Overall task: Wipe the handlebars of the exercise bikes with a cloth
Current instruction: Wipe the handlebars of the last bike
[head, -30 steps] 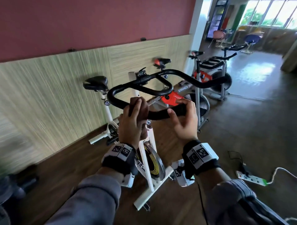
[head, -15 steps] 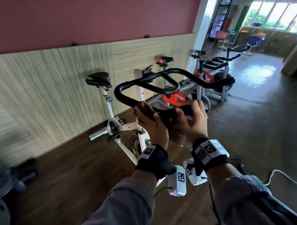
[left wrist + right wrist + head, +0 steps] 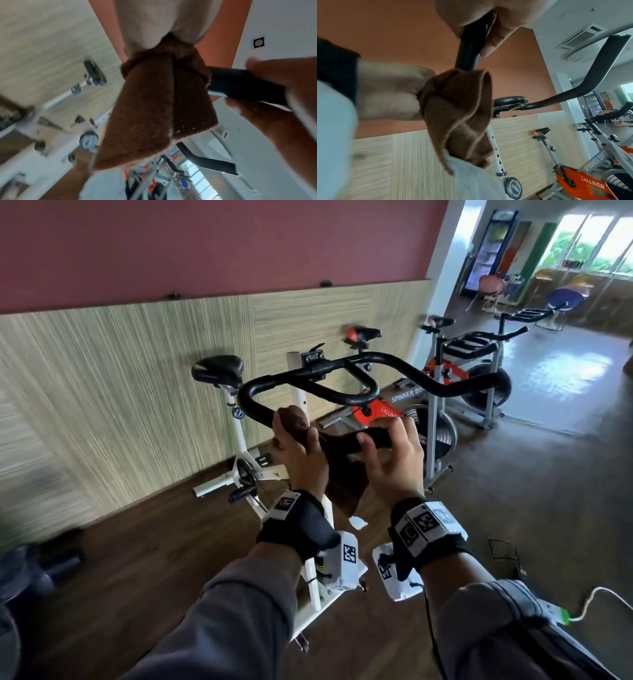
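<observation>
The white exercise bike's black handlebar (image 3: pixel 404 364) loops in front of me in the head view. My left hand (image 3: pixel 298 450) grips a brown cloth (image 3: pixel 342 484) wrapped round the near tube, and the cloth's loose end hangs below the bar. My right hand (image 3: pixel 390 453) curls round the bar's free end just right of the cloth. The left wrist view shows the cloth (image 3: pixel 163 94) folded over the bar (image 3: pixel 240 83). In the right wrist view, fingers (image 3: pixel 479 20) wrap the bar (image 3: pixel 471 51) above the cloth (image 3: pixel 457 115).
The bike's black saddle (image 3: pixel 217 369) stands near the panelled wall on the left. An orange and grey spin bike (image 3: pixel 376 410) and a third bike (image 3: pixel 479 350) stand behind on the right. A power strip (image 3: pixel 561 616) with a cable lies on the floor, right. Dark weights (image 3: pixel 34 570) sit lower left.
My right hand, earlier open against the bar, has curled round its end. My left hand has slid the cloth along the tube toward the right hand.
</observation>
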